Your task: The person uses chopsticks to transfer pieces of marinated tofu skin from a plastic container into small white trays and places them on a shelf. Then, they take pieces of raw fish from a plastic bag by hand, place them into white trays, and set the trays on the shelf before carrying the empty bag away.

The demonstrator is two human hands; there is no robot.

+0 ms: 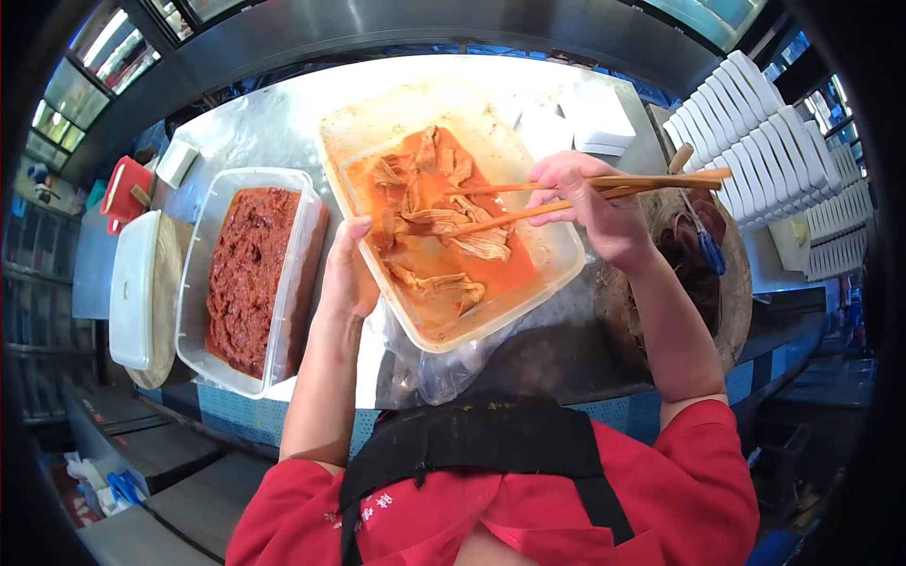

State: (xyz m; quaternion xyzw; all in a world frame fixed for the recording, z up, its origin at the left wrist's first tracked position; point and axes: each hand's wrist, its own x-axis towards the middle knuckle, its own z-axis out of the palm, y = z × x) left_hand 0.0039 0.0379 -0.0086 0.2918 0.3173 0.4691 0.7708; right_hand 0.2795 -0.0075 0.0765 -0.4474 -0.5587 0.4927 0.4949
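Observation:
A translucent plastic tub [557, 283] stands tilted in the middle of the table, with orange-red sauce and strips of pale brownish food [481, 238] in it. My left hand [347, 269] grips the tub's left rim, thumb over the edge. In my right hand [596, 209] is a pair of long wooden chopsticks [661, 182], held above the tub's right side. Their tips are spread apart and reach down to the food strips in the sauce. Whether they pinch a strip, I cannot tell.
Left of the tub stands another container [193, 325] of dark red paste, beside a white-lidded box [135, 292] and a red holder [123, 193]. At right are a round board [736, 330], blue-handled scissors [710, 253] and stacked white boxes [783, 170]. White containers [602, 118] lie behind.

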